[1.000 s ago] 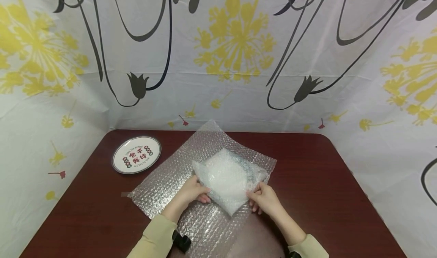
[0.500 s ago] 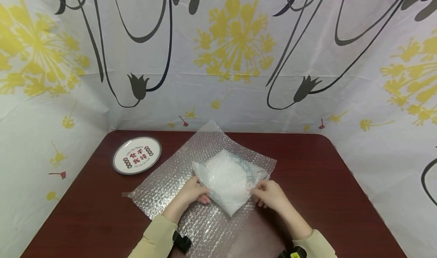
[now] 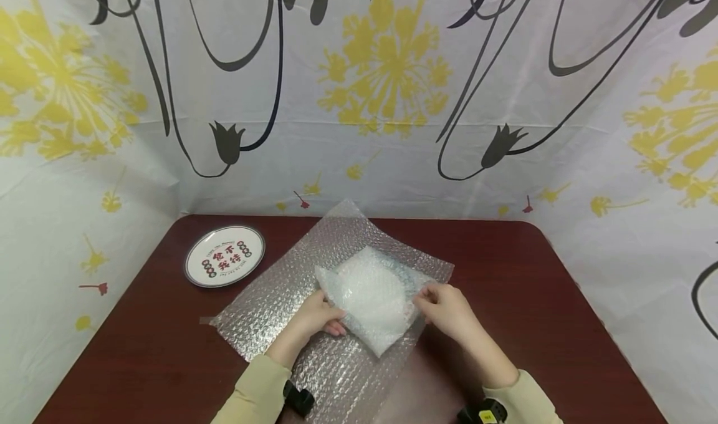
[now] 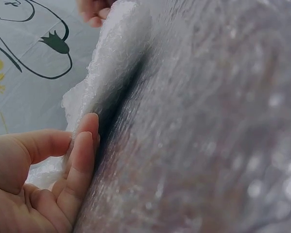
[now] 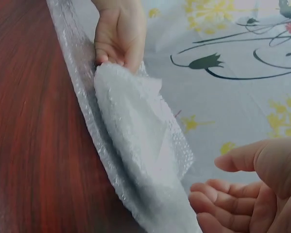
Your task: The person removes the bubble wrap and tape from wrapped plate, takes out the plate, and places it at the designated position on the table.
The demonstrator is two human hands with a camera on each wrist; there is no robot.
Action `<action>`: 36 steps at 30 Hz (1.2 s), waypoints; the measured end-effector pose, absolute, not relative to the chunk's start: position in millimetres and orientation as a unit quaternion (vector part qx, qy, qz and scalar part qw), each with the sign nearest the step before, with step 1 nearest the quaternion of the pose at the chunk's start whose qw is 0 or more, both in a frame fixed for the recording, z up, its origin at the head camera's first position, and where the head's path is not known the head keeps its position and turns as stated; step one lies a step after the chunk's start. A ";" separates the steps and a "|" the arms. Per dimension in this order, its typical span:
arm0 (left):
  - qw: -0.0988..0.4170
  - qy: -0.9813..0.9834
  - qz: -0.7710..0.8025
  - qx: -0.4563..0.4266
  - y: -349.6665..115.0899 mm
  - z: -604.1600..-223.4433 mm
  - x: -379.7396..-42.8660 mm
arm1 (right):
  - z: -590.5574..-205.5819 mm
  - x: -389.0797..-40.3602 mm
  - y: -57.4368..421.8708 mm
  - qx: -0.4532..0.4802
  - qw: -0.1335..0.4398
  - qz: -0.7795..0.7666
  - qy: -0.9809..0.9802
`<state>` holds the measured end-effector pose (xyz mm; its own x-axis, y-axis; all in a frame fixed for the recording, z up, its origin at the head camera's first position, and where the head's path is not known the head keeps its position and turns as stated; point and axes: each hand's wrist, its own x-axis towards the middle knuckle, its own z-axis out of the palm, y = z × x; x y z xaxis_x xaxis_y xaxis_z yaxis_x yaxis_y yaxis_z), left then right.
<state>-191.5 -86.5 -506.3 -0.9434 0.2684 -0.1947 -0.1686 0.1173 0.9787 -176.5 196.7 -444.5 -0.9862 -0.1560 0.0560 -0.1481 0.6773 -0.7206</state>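
Note:
A bundle wrapped in bubble wrap (image 3: 370, 302), with a pale round shape showing through, lies on a larger bubble wrap sheet (image 3: 269, 302). My left hand (image 3: 314, 315) pinches the bundle's left edge, thumb above and fingers beneath; the left wrist view shows this grip close up on the wrapped bundle (image 4: 118, 53). Beside the bundle's right edge is my right hand (image 3: 449, 312). In the right wrist view, that right hand (image 5: 252, 194) has its thumb apart from loosely bent fingers, with nothing between them, close to the bundle (image 5: 135, 131).
A white plate (image 3: 224, 255) with a dark rim and red lettering lies at the table's back left. The dark red table (image 3: 527, 287) is backed by a patterned cloth (image 3: 387, 174). A small piece of clear tape (image 3: 206, 320) sticks out at the sheet's left corner.
My right hand has shifted up and slightly to the right along the bundle's right edge, and its fingers have come away from it. The left hand and the bundle stay in place.

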 end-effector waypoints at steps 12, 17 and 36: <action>0.171 0.720 0.672 0.034 -87.4 -508.7 -191.3 | -432.7 -180.9 175.7 -0.156 -0.060 -0.395 0.903; 0.176 0.714 0.676 0.039 -87.5 -509.0 -192.0 | -436.3 -186.3 168.7 -0.195 -0.065 -0.399 0.894; 0.180 0.721 0.668 0.047 -89.6 -508.1 -191.9 | -466.4 -195.1 127.4 -0.330 -0.045 -0.332 0.883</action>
